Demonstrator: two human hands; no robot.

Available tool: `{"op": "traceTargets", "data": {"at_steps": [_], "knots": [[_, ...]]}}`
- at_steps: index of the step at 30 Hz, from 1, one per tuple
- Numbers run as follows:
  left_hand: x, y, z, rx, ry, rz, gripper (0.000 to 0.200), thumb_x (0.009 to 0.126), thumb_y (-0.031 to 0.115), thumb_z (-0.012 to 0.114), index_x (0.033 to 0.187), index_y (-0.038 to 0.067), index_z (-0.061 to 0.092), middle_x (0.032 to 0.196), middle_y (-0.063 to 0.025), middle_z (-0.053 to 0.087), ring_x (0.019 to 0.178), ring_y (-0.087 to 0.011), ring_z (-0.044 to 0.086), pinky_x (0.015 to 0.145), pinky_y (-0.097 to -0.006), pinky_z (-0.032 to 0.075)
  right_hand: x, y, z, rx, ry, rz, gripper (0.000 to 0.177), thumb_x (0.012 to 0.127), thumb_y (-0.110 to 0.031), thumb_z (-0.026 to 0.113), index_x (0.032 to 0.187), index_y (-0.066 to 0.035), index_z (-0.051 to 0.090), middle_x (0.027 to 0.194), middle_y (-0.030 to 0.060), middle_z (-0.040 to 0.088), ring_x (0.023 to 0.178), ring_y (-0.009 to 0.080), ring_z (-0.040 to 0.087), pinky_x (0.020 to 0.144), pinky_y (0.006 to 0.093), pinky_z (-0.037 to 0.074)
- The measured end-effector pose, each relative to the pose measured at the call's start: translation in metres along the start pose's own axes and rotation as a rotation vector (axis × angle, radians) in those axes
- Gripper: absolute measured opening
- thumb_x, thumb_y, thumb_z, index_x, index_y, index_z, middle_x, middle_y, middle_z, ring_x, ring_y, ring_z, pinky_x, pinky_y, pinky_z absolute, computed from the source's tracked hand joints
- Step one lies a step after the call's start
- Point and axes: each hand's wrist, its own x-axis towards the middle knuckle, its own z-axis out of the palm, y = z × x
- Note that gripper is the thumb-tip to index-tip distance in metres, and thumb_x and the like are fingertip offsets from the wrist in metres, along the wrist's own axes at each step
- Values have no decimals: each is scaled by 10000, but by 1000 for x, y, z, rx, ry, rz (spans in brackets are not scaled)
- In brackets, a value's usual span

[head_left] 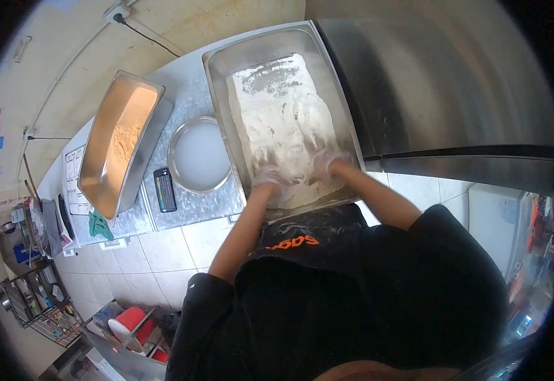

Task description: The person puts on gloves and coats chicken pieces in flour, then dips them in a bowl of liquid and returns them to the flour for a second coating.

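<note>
A large rectangular metal pan (261, 51) stands in front of me with a wide layer of white flour-like powder (283, 120) in it. Both hands wear thin clear gloves and reach into the near end of that powder. My left hand (268, 176) is by the pan's left side, and my right hand (323, 163) is farther right. Blur and powder hide the fingers of both, so their grip does not show. Grooves run through the powder just beyond the fingers.
Left of the pan are a round metal-rimmed vessel (171, 154) with a pale inside, a dark phone-like device (164, 190), and a deep metal pan (142, 155) holding tan powder (126, 141). A green cloth (99, 225) lies near the table edge. Steel doors (448, 82) border the right.
</note>
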Motion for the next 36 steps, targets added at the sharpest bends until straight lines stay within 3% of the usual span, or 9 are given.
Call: {"op": "traceTargets", "data": {"at_steps": [2, 7, 10, 13, 16, 18, 25, 32, 36], "knots": [[-1, 7, 7, 60, 203, -101, 842, 794, 545, 725, 1450, 83, 470, 1351, -175, 588, 1219, -357, 556, 1088, -403, 410, 0, 0, 17, 111, -10, -28, 811, 720, -249, 738, 1455, -104, 428, 1306, 194, 610, 1158, 302, 618, 994, 379, 491], [65, -75, 72, -1007, -265, 172, 797, 834, 494, 714, 1442, 40, 469, 1370, -219, 566, 1234, -338, 551, 1060, -403, 427, 51, 54, 52, 442, -135, -209, 767, 739, -272, 736, 1425, -72, 456, 1283, 205, 624, 1138, 341, 626, 980, 398, 499], [-9, -39, -54, -452, -275, 226, 691, 853, 460, 690, 1400, 68, 529, 1362, -192, 580, 1215, -305, 574, 1024, -400, 454, 5, 29, 44, 141, 129, -97, 681, 734, -276, 714, 1317, 26, 531, 1176, 222, 672, 1037, 340, 661, 901, 398, 522], [120, -43, 240, 319, 833, -145, 556, 865, 450, 655, 1307, 113, 621, 1279, -155, 638, 1141, -308, 619, 974, -392, 482, 13, 14, 129, -126, 759, -11, 628, 719, -283, 703, 1211, 88, 581, 1089, 221, 695, 934, 302, 673, 838, 403, 526], [61, -27, 89, -489, -118, 216, 560, 885, 448, 613, 1289, 59, 616, 1264, -206, 629, 1138, -333, 623, 979, -391, 483, 1, 22, 68, 180, 144, 33, 510, 755, -320, 685, 1114, 41, 660, 991, 196, 707, 870, 285, 660, 815, 414, 518], [29, -36, 20, -469, -74, 323, 530, 899, 421, 587, 1279, 52, 620, 1252, -227, 626, 1128, -340, 626, 978, -389, 485, -1, 35, 46, 369, -212, -20, 460, 786, -346, 660, 1069, 14, 697, 955, 190, 709, 852, 288, 654, 811, 423, 513], [42, -41, 40, -193, 264, 203, 396, 913, 301, 555, 1193, 40, 657, 1143, -242, 666, 1068, -360, 653, 951, -431, 502, 45, 71, 77, -37, 202, -157, 462, 874, -395, 552, 1092, -9, 679, 1042, 231, 682, 943, 370, 658, 862, 448, 502], [6, -35, -36, -513, 106, -23, 393, 847, 316, 682, 1128, 41, 686, 1094, -225, 687, 1021, -372, 665, 880, -440, 531, 18, 40, 70, -8, 617, -223, 447, 881, -355, 553, 1167, -18, 621, 1079, 260, 659, 1023, 412, 628, 904, 462, 491], [-6, -28, -58, -649, 366, 64, 504, 806, 360, 734, 1179, 29, 656, 1094, -222, 687, 1000, -370, 669, 865, -430, 534, -22, -6, 51, 219, 449, -59, 418, 863, -301, 604, 1179, -26, 610, 1150, 247, 641, 1064, 389, 621, 937, 447, 490]]}}
